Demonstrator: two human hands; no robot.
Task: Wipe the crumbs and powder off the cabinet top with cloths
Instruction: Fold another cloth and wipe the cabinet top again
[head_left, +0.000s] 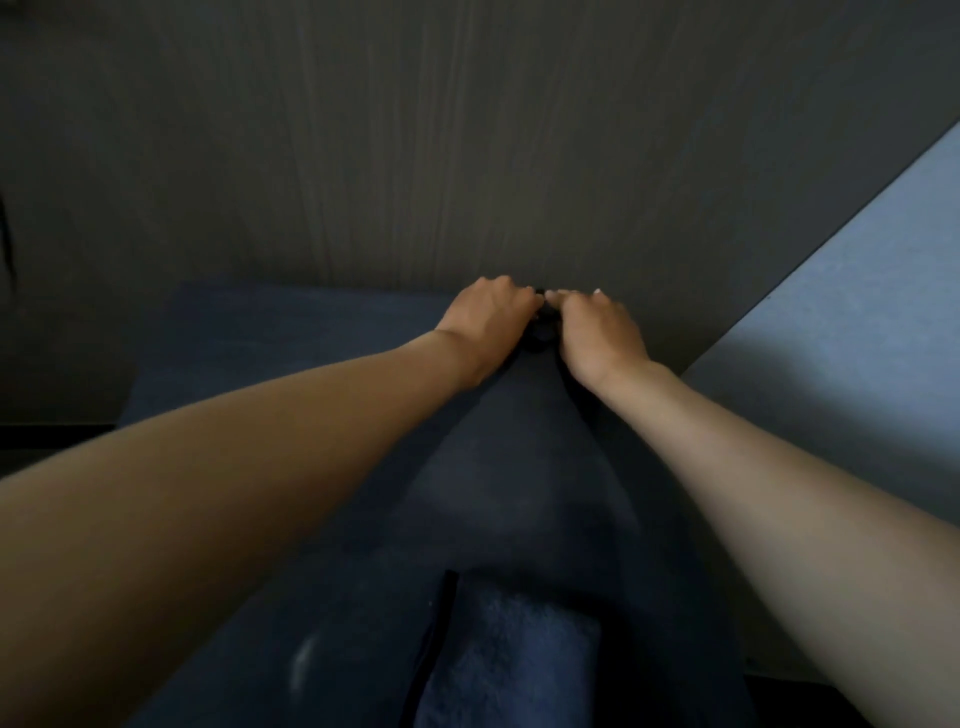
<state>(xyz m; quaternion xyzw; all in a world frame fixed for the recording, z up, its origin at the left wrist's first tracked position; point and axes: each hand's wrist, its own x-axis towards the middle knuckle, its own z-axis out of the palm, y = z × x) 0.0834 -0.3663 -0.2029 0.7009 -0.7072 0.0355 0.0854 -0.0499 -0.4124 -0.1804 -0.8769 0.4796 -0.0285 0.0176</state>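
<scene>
Both hands, left hand (491, 317) and right hand (597, 332), curled onto dark bunched cloth (543, 325) at 12 o'clock on cabinet top (311, 338) against wall (467, 156) (dim view); risk: powder smearing inward.

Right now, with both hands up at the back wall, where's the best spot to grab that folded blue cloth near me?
Probably the folded blue cloth is best taken at its far short edge, coming from above. It lies flat on the dark cabinet top, free of both the left hand and right hand, which grip a small dark item by the wall.
</scene>
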